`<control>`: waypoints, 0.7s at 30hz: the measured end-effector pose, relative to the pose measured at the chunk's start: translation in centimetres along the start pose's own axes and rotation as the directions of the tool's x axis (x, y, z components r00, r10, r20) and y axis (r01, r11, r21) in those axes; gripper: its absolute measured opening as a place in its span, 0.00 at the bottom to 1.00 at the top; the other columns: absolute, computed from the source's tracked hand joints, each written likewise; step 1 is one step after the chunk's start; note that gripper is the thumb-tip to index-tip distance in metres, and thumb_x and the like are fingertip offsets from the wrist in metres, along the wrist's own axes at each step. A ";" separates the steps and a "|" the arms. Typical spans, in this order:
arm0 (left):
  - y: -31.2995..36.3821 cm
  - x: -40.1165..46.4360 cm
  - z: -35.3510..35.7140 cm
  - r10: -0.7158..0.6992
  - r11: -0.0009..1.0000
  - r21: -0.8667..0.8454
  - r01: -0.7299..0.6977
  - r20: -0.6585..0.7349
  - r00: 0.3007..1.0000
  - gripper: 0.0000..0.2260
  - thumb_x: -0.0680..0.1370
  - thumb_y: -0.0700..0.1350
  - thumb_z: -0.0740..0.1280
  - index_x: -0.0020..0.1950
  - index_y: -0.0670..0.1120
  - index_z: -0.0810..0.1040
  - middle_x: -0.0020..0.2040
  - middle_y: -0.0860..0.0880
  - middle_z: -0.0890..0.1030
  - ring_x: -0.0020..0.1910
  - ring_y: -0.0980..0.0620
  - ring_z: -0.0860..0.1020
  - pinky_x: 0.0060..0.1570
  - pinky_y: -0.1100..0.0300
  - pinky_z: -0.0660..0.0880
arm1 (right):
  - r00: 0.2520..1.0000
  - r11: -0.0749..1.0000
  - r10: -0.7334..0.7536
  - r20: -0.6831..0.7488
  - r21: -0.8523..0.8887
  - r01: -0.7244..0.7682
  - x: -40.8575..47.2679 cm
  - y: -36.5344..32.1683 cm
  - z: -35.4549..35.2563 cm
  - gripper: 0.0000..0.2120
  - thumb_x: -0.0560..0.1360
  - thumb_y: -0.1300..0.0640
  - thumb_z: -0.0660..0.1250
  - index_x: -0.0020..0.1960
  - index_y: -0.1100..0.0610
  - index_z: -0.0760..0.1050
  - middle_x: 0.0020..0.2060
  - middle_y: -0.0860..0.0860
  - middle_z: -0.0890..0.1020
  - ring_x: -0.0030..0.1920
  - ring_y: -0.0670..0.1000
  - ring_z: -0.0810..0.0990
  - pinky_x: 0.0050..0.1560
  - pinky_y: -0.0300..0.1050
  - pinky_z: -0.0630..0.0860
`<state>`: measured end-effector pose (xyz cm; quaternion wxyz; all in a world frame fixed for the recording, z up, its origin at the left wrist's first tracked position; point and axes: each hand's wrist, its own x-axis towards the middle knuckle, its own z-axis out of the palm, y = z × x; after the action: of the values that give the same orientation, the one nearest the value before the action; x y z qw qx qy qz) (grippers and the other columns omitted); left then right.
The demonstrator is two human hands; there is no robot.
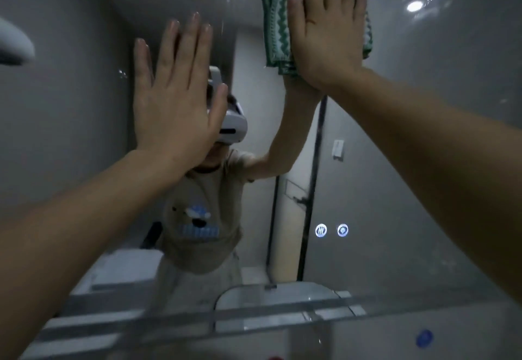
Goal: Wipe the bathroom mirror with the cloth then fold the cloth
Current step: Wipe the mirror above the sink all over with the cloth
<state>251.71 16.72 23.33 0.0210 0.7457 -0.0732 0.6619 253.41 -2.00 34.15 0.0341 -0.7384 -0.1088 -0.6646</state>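
Mirror [423,133] wiping looks mid-way: right hand [327,37], flat and open, presses the cloth [275,23] against the glass at upper right of frame. Left hand [175,100] is spread flat, holding nothing. Lower glass and folding are probably left.

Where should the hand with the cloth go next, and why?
Probably slide the right hand down the mirror. It presses the cloth flat near the top edge, and much glass lies below it. The left hand is open and holds nothing.
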 end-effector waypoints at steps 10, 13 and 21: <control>3.9 -9.9 0.5 0.072 0.996 -0.059 -0.065 0.129 0.989 0.28 0.81 0.54 0.49 0.77 0.43 0.46 0.78 0.43 0.48 0.76 0.43 0.47 0.71 0.41 0.42 | 0.997 1.000 0.025 0.072 -0.004 -0.025 -13.9 -0.3 0.2 0.26 0.82 0.47 0.46 0.77 0.56 0.49 0.76 0.59 0.51 0.76 0.57 0.47 0.74 0.55 0.40; 5.0 -11.1 0.9 0.051 0.998 -0.046 -0.046 0.124 0.991 0.28 0.81 0.53 0.49 0.77 0.43 0.46 0.78 0.43 0.48 0.76 0.43 0.47 0.71 0.41 0.42 | 0.992 0.999 0.029 0.121 0.041 -0.034 -19.6 -0.4 0.5 0.27 0.82 0.47 0.46 0.77 0.56 0.48 0.76 0.59 0.50 0.76 0.57 0.46 0.74 0.56 0.40; 6.4 -14.2 2.1 0.031 0.998 -0.049 -0.025 0.112 0.993 0.27 0.82 0.53 0.47 0.77 0.45 0.43 0.78 0.45 0.46 0.76 0.45 0.46 0.71 0.44 0.40 | 0.972 0.989 0.135 0.192 0.029 -0.143 -31.2 -1.0 1.7 0.26 0.81 0.44 0.40 0.77 0.52 0.45 0.76 0.56 0.50 0.76 0.52 0.43 0.75 0.59 0.44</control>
<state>251.25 11.24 8.56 0.0253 0.7802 -0.1004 0.6168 251.97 -4.31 3.04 0.0857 -0.8032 -0.0736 -0.5848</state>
